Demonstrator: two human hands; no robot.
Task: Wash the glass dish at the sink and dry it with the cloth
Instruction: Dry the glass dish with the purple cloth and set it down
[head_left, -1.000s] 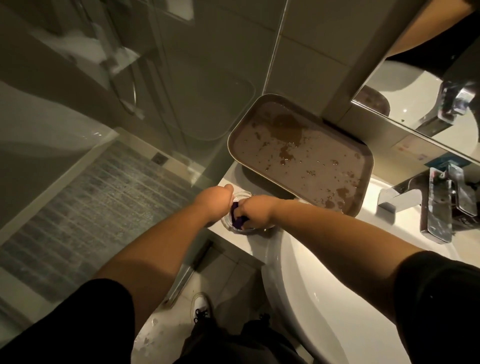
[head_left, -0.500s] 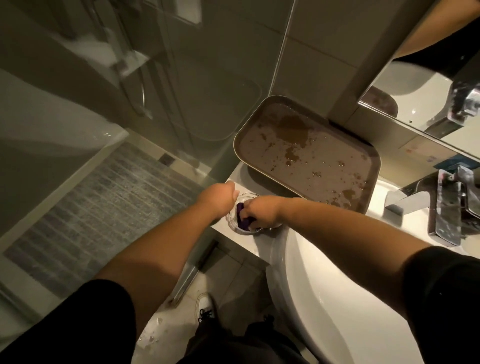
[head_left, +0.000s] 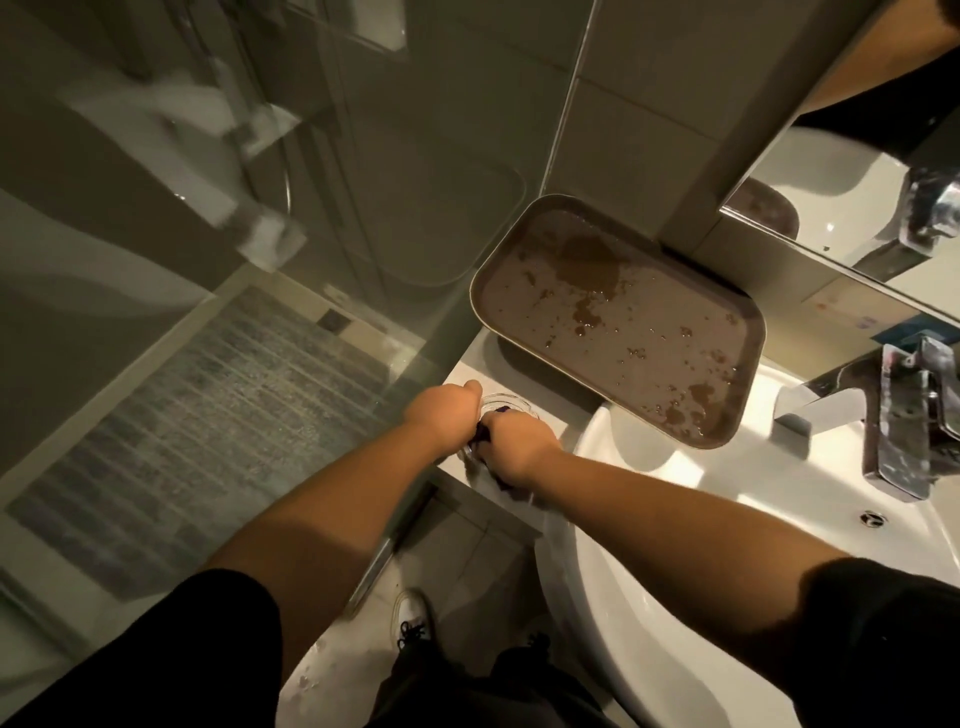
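The small round glass dish (head_left: 501, 404) is set on the white worktop (head_left: 470, 376), just left of the sink (head_left: 727, 519), with its open side up. It is round, so no long side can be told. Only its far rim is seen, because it is mostly hidden by the two hands. Its left edge is gripped by the left hand (head_left: 445, 420), which is closed around it. A dark purple cloth (head_left: 484, 431) is pressed into the dish by the right hand (head_left: 517, 449), which is curled shut on the cloth. Just behind the dish, a wet brown tray (head_left: 618, 317) is propped with one end over the sink and the other against the wall. A shiny tap (head_left: 883, 421) is seen at the far right, well apart from the dish. A glass shower wall (head_left: 363, 182) is found to the left.
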